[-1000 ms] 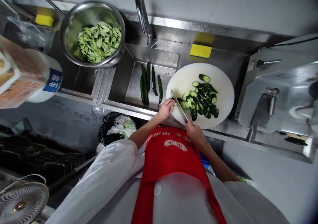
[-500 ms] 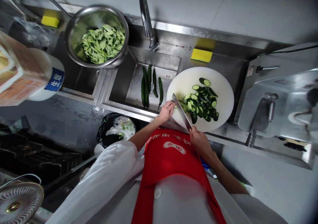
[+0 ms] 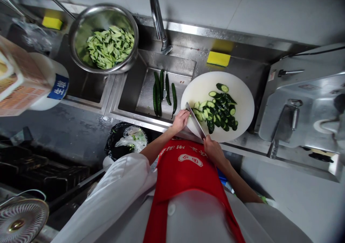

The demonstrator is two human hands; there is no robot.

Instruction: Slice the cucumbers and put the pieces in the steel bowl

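Note:
My right hand is closed round the handle of a kitchen knife, whose blade slants across the left side of a round white cutting board. Close against the blade's left face, the fingers of my left hand are bent together at the board's edge, on a cucumber end that they mostly hide. To the right of the blade lies a heap of cut cucumber pieces, dark green outside and pale inside. Several whole cucumbers rest in the sink left of the board.
A steel bowl of sliced cucumber stands left of the faucet. Behind the board lies a yellow sponge. A metal machine is at the right. Below the sink's front edge sits a bin lined with a black bag.
The knife and my right hand have shifted slightly left, and more cut slices show to the right of the blade. My left hand stays at the board's edge.

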